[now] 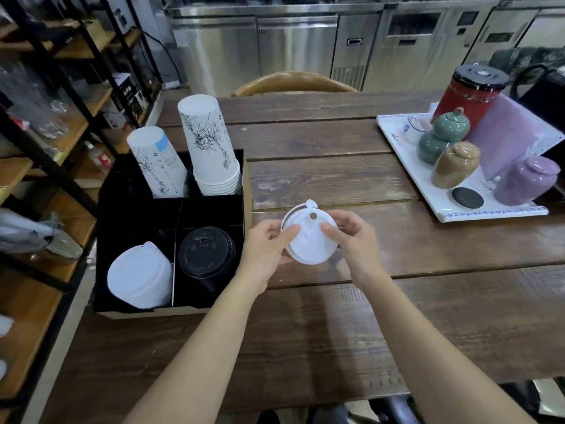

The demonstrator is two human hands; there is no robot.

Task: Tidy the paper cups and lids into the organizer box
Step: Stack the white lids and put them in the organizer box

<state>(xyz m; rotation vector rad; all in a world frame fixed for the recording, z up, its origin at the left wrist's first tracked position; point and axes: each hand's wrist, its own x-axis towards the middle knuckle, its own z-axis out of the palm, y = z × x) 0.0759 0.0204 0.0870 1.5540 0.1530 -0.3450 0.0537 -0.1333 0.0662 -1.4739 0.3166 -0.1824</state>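
While held up over the wooden table [336,316], just right of the organizer box [246,185], waiting to be put away: a small stack of white lids [310,237]. Next, probably, moved left and set down with the white lids in the box [139,275], beside the black lids [206,255]. Gripped on both sides: left hand [264,249] and right hand [351,240], thumbs on top, fingers curled under. Cups [211,148] already standing at the back.
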